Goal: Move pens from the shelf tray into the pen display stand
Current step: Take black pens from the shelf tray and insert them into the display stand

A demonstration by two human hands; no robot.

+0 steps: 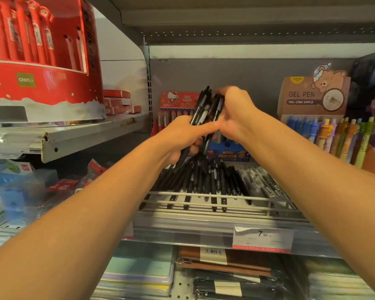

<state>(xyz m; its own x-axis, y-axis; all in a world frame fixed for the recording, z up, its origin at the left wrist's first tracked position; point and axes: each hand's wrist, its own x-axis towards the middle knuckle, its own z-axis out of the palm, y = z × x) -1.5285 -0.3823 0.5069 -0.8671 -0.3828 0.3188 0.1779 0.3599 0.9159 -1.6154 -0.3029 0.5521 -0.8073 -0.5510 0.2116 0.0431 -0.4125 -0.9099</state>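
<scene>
A bundle of black pens point(205, 109) stands nearly upright above the shelf tray. My left hand point(182, 137) grips its lower part, thumb stretched along the front. My right hand point(234, 113) curls round the bundle's upper right side. Below them the shelf tray point(204, 203), with a wire front rail, holds several more black pens point(206, 180) lying fanned out. A blue pen display stand point(227, 151) sits behind the tray, mostly hidden by my hands.
A red Hello Kitty pen box point(179, 102) stands behind left. A brown GEL PEN box point(312, 98) with coloured pens stands right. A red round deli display point(41, 68) fills the upper-left shelf. A 7.90 price tag point(263, 238) hangs on the shelf edge; notebooks lie below.
</scene>
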